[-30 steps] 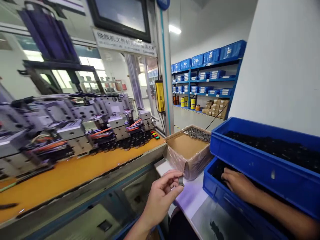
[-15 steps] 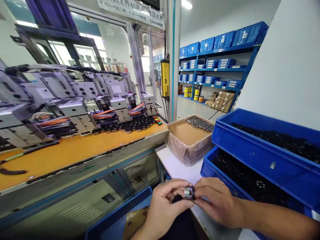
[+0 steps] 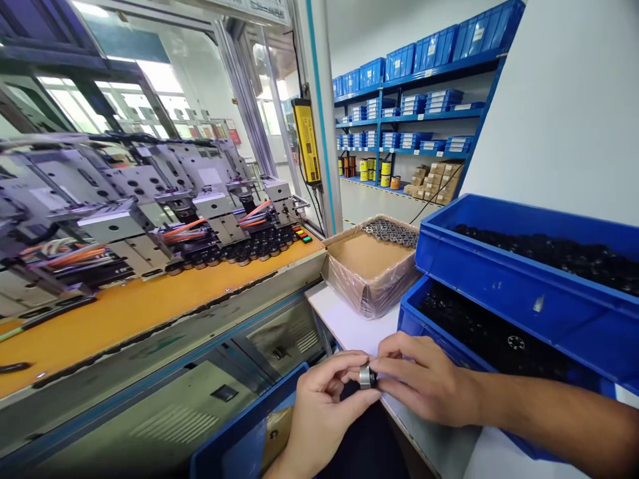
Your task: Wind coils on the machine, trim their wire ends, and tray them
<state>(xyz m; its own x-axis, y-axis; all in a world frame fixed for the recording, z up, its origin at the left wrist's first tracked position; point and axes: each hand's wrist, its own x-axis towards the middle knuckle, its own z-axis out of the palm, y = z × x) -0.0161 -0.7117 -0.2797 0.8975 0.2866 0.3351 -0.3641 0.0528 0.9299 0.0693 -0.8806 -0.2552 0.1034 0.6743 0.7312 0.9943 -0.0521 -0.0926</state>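
In front of me my left hand [image 3: 332, 406] pinches a small silver metal stator core [image 3: 365, 377] between thumb and fingers. My right hand [image 3: 424, 376] is closed at the core's right side, its fingertips on a black plastic end piece [image 3: 373, 379] that sits against the metal. Most of the black piece is hidden by the fingers. Just right of my hands, a lower blue bin [image 3: 407, 319] holds many black pieces, with one pale ring [image 3: 516, 342] on top. Beyond my hands, a plastic-lined cardboard box [image 3: 369, 299] holds rows of metal cores [image 3: 392, 231].
A second blue bin [image 3: 499, 279] of black parts is stacked above the lower one. On the left, a machine [image 3: 214, 206] stands over an orange worktop [image 3: 164, 299] lined with black-and-metal parts [image 3: 249, 247]. Another blue bin [image 3: 234, 426] is below. Shelves [image 3: 434, 118] stand behind.
My right fingers have pushed closer to the left hand, and the black end piece now sits tighter against the core. My view has shifted slightly to the right.
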